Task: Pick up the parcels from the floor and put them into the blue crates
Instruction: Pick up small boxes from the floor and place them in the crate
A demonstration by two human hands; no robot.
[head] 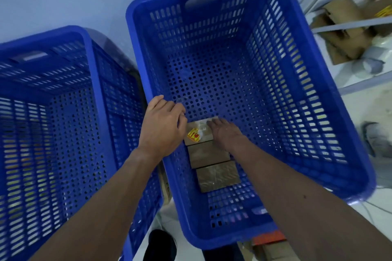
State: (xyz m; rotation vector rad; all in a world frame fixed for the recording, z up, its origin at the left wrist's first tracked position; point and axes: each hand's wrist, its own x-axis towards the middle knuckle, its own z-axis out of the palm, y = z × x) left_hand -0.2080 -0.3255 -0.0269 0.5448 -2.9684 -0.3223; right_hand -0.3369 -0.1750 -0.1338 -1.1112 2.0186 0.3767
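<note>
You have both arms reaching down into the right blue crate (201,27), which stands next to the left blue crate (42,37); the two crates are just beside each other, against a pale wall. On the perforated bottom of the right crate, close to its left wall, three brown parcels lie flat in one row, touching end to end. The farthest one is the sticker parcel (196,133), which carries a yellow and red sticker (193,134) and a white label (202,126). Behind it, nearer to you, come the middle parcel (206,153) and then the near parcel (217,176). Your hands are apart, one on each side of the sticker parcel. Your right hand (226,133) rests on the right part of its top, with the fingers rather straight and pointing away from you; its thumb is hidden. Your left hand (163,122) is above the left rim of the crate, with its fingers bent down toward the left edge of the same parcel. I cannot tell whether these fingers hold the parcel or only come near to it. To the right of the crates stands a grey shelf (347,24) with pieces of cardboard (339,10) on it.
</note>
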